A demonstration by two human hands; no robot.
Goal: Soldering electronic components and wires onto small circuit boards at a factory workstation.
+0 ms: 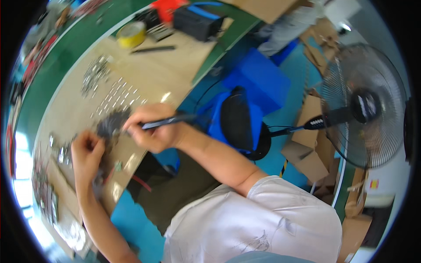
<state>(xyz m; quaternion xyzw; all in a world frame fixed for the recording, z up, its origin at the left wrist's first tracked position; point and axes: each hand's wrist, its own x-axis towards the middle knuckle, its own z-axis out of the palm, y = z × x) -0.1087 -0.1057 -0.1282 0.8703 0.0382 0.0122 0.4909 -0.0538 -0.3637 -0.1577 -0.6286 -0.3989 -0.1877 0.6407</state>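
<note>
My right hand is closed round a black pen-shaped tool, whose back end points right over the table edge. Blur hides its tip and exact kind. To the left, my left hand is curled shut with its fingers pressed together; anything inside is hidden. Just beyond both hands lies a dark grey heap of small parts. Small silver metal pieces are laid out in slanted rows past that heap. Farther off is a loose pile of similar silver pieces.
A yellow tape roll, a black stick-like tool and a black box with a blue handle occupy the table's far end. Right of the table stand blue bins, a pedestal fan and cardboard boxes.
</note>
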